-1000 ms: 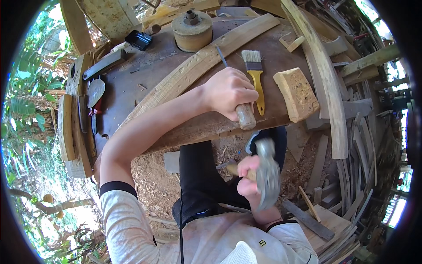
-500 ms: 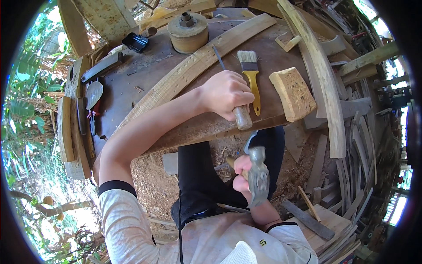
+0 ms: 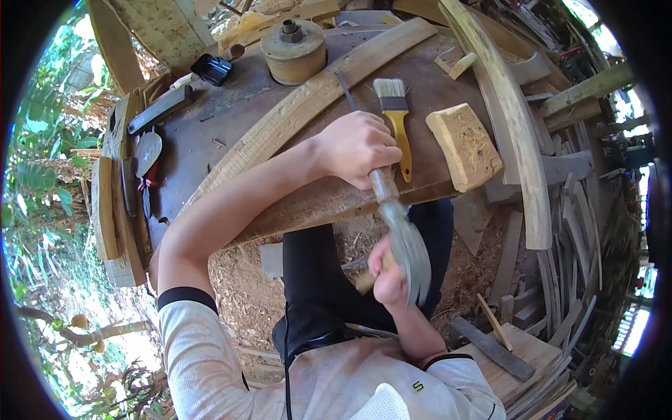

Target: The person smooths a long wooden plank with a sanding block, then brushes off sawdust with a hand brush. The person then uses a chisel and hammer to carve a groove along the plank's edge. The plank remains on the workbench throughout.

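My left hand is closed round the wooden handle of a chisel, whose thin metal blade points away and reaches the edge of a curved wooden board. My right hand grips a claw hammer, smeared by motion. The hammer's face is at the butt of the chisel handle, seemingly touching it. Beside my left hand lies a yellow-handled paintbrush with pale bristles. Farther right is a rough-cut wood block.
The brown workbench carries a round wooden piece with a metal nut, a black tray and pliers. A long curved timber flanks its right side. Wood offcuts crowd the right; shavings cover the ground.
The hammer has swung forward from near my body to the chisel's butt. My left hand and the chisel stay almost where they were.
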`<action>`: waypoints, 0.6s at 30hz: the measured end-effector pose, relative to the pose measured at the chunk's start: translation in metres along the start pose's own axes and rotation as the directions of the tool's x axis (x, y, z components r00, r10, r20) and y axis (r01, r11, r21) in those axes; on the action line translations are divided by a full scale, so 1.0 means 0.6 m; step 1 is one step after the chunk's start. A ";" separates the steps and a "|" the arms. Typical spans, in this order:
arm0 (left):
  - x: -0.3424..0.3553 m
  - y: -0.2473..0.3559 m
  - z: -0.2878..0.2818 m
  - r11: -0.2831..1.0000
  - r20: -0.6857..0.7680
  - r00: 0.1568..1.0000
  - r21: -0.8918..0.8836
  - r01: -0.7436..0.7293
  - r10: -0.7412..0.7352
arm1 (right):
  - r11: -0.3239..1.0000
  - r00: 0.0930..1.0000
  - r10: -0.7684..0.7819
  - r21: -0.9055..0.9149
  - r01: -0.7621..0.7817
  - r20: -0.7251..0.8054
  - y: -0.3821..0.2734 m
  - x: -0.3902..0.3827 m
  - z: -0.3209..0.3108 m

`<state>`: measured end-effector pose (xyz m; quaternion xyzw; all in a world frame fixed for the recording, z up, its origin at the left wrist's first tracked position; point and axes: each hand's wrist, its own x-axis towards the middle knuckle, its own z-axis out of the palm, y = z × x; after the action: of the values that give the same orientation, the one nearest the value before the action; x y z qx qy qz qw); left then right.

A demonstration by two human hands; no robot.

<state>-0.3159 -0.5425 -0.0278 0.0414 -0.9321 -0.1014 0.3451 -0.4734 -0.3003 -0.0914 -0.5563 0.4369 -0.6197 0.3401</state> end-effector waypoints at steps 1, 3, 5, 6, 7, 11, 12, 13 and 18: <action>0.001 0.000 0.000 1.000 0.000 1.000 0.005 0.001 -0.001 | 0.990 0.991 0.137 0.041 -0.137 0.005 -0.022 0.008 0.009; 0.002 -0.001 0.000 1.000 0.002 1.000 0.016 0.004 -0.004 | 0.998 0.999 0.043 0.040 -0.044 0.028 0.001 0.001 0.008; 0.005 -0.001 0.000 1.000 0.008 1.000 0.012 -0.007 0.006 | 0.999 0.994 0.043 -0.008 -0.042 0.101 0.014 0.004 0.000; 0.007 -0.002 0.001 1.000 0.011 1.000 0.010 -0.012 0.012 | 0.996 0.993 0.067 0.049 -0.071 0.093 0.014 -0.005 0.000; 0.007 -0.003 0.000 1.000 0.026 1.000 0.012 -0.012 0.012 | 0.989 0.992 0.091 0.109 -0.100 0.084 0.004 -0.004 0.008; 0.005 -0.007 0.000 0.998 0.054 0.998 0.050 -0.044 0.042 | 0.983 0.999 0.033 0.181 -0.035 0.012 0.007 -0.009 0.020; 0.005 -0.008 0.001 0.996 0.053 0.997 0.068 -0.059 0.056 | 0.977 0.998 0.059 0.204 -0.058 -0.002 0.002 -0.002 0.024; 0.004 -0.009 0.003 0.996 0.052 0.997 0.067 -0.060 0.057 | 0.922 0.960 0.277 0.270 -0.277 0.040 -0.024 0.009 0.029; 0.011 -0.011 0.005 0.996 0.050 0.996 0.053 -0.076 0.073 | 0.995 0.996 -0.080 -0.059 0.082 0.037 0.040 -0.007 0.002</action>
<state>-0.3226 -0.5496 -0.0274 0.0137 -0.9435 -0.0637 0.3249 -0.4729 -0.3060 -0.1151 -0.5942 0.4264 -0.6099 0.3051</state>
